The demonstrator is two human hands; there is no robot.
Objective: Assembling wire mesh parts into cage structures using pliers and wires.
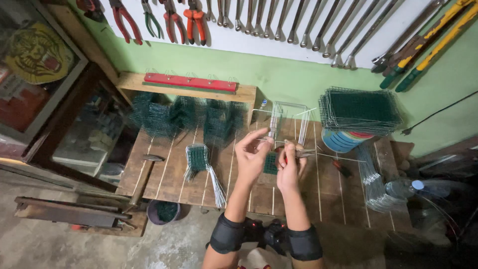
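The tools on the wall (pixel 279 25) are cut off at the top edge. The right hand (pixel 289 167) hides most of the pliers (pixel 304 153) it holds. The thin wire (pixel 261 141) by the left hand (pixel 251 157) is too small to see well.

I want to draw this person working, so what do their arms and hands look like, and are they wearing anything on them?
Both arms are bare, with no sleeves and no gloves. Each wears a wide black band near the elbow: the left band and the right band. The left hand and right hand show no rings, watch or markings that I can make out.
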